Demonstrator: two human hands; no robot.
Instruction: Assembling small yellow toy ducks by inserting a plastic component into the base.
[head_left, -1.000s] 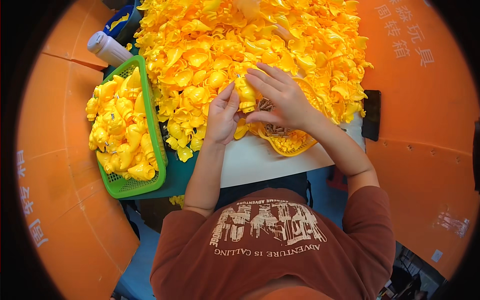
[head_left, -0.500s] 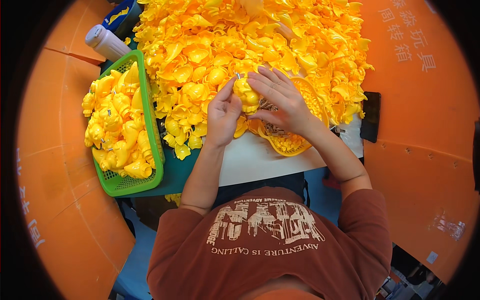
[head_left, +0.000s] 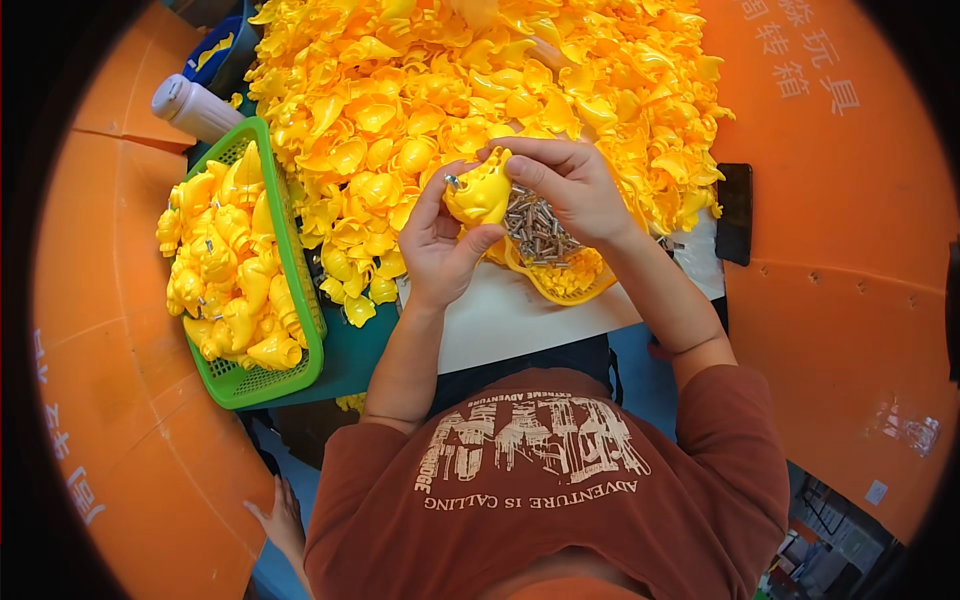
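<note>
A glossy, rounded yellow plastic toy part point(head_left: 482, 198), a silvery metal pin point(head_left: 453, 182) jutting at nine o'clock, sat near the view's twelve o'clock, pinched by both the left hand point(head_left: 440, 248) and right hand point(head_left: 578, 192). Small metal cylinders point(head_left: 540, 232) lay at its four o'clock; thin curved shells point(head_left: 376, 118) heaped toward eleven.

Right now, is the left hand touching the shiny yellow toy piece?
Touching. The head view shows the left hand holding the yellow toy piece between its fingers and thumb.
</note>
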